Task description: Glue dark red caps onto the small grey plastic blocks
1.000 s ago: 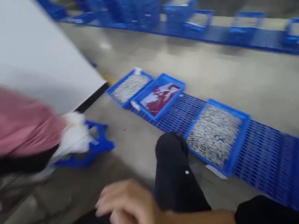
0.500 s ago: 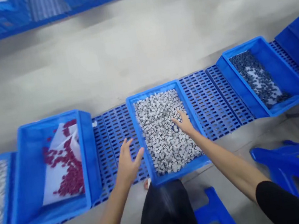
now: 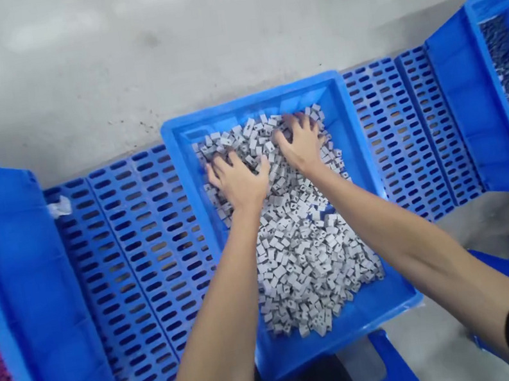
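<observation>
A blue bin (image 3: 262,95) holds a spread of small light grey block-like pieces (image 3: 296,261). My left hand (image 3: 240,180) is in the upper left of the bin, palm down, with its fingers spread and their tips among the pieces. Near the upper right of the same bin, my right hand (image 3: 302,143) also has its fingers apart, touching the pieces, some fingertips partly sunk among them. Neither hand is closed round anything visible. A bit of the bin's blue floor shows between the pieces, beside my right forearm.
Slotted blue pallets (image 3: 147,247) carry the bins. At the left stands a bin (image 3: 31,286) of dark red pieces; at the right, one (image 3: 470,109) of dark pieces. A white scrap (image 3: 59,207) lies on the left pallet. Blue stools (image 3: 396,368) are near the bottom.
My left hand has moved from outside the bin's left edge into the pieces. My right hand has moved toward the bin's far side. The view is closer, and more blue floor shows among the pieces.
</observation>
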`<state>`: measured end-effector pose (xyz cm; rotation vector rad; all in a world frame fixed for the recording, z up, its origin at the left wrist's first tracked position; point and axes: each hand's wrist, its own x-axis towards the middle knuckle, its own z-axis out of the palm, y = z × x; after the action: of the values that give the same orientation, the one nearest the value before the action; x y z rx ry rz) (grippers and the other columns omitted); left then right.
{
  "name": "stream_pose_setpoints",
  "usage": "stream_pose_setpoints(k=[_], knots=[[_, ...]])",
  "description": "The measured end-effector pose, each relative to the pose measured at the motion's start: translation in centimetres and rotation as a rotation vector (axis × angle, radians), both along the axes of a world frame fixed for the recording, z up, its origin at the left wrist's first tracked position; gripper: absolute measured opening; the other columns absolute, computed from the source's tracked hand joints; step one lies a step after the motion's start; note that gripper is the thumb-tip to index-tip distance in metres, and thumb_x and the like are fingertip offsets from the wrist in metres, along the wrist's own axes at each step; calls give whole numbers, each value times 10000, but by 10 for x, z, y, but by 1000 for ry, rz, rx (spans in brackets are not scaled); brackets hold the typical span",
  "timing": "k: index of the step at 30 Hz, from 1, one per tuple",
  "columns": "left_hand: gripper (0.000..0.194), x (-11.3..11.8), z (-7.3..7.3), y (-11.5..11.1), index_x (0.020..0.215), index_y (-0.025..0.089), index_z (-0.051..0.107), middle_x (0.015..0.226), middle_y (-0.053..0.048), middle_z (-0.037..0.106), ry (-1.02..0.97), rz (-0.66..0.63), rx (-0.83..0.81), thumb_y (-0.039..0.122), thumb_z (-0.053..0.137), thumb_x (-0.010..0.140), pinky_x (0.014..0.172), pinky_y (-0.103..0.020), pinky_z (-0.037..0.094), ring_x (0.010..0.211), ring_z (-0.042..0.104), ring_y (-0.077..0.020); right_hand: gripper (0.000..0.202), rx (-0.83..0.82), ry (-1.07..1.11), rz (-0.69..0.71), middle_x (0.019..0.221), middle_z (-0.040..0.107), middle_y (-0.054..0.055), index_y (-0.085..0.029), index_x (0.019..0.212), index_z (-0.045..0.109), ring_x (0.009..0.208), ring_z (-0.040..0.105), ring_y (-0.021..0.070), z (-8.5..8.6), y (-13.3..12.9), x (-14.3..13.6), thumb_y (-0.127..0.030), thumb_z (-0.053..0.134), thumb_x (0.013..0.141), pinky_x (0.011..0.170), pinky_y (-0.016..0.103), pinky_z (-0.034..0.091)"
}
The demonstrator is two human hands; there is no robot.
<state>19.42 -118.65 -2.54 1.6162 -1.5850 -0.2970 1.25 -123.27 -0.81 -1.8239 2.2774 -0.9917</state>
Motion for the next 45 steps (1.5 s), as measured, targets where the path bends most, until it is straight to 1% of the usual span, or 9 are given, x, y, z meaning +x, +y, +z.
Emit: stream_pose_setpoints(k=[5, 9, 13, 15, 19, 27, 33, 37, 45], knots=[[554, -22, -3, 14, 1408, 89, 726, 1549, -328, 622, 18, -50, -34, 465, 715, 1002, 1420, -698, 214, 1570, 506, -544, 602, -35, -34, -80, 1516, 630, 239, -205, 1490, 711, 1498, 528, 493, -3, 13, 0, -646, 551, 1113, 1234, 804, 440], [479, -36, -11, 20, 1346, 113, 739, 1526, -328, 640, 67, -90, -60, 455, 693, 1014, 1351, -725, 315, 1487, 561, -556, 542, -41, -61, -31, 1449, 676, 208, -231, 1401, 757, 1449, 581, 490, -6, 26, 4, -643, 580, 1098, 1197, 805, 480], [452, -38, -23, 20, 1384, 139, 708, 1526, -312, 640, 153, -107, -122, 439, 610, 1060, 1332, -686, 381, 1506, 577, -510, 442, -46, -118, 63, 1220, 801, 102, -300, 1374, 754, 1232, 733, 367, -10, 40, 14, -550, 446, 1179, 1157, 626, 587], [474, -34, -29, 20, 1432, 149, 672, 1531, -297, 641, 203, -122, -169, 457, 556, 1090, 1338, -638, 406, 1510, 592, -461, 413, -64, -131, 117, 1273, 823, 78, -336, 1423, 748, 1250, 741, 345, -15, 47, 23, -520, 466, 1183, 1182, 586, 581], [583, -26, -39, 20, 1412, 176, 693, 1470, -251, 696, 296, -190, -260, 606, 376, 1177, 1344, -525, 449, 1480, 646, -369, 370, -169, -200, 179, 1584, 735, 105, -322, 1390, 796, 1506, 631, 380, -31, 56, 34, -497, 584, 1142, 1317, 635, 463], [740, -22, -47, 26, 1454, 215, 735, 1597, -191, 698, 435, -232, -330, 752, 297, 1193, 1383, -504, 429, 1582, 609, -326, 474, -273, -328, 404, 1371, 809, 86, -302, 1214, 874, 1394, 721, 268, -38, 58, 22, -650, 552, 1183, 1287, 437, 512], [704, -33, -51, 40, 1500, 214, 692, 1616, -187, 687, 598, -193, -363, 777, 410, 1185, 1404, -515, 413, 1603, 591, -319, 566, -264, -427, 378, 1202, 877, 90, -273, 1115, 886, 1237, 782, 297, -35, 51, 34, -719, 542, 1171, 1187, 478, 578], [722, -43, -51, 48, 1488, 199, 678, 1631, -204, 661, 662, -133, -359, 802, 444, 1168, 1424, -533, 383, 1621, 566, -330, 433, -226, -405, 445, 1192, 890, 50, -300, 1110, 877, 1185, 781, 287, -37, 51, 41, -649, 623, 1150, 1174, 464, 574], [613, -46, -51, 78, 1465, 250, 698, 1580, -145, 720, 901, -173, -340, 753, 516, 1166, 1341, -559, 503, 1531, 672, -342, 364, -344, -680, 555, 1278, 897, 44, -340, 1162, 908, 1252, 798, 257, -42, 101, 44, -632, 697, 1113, 1180, 443, 597]])
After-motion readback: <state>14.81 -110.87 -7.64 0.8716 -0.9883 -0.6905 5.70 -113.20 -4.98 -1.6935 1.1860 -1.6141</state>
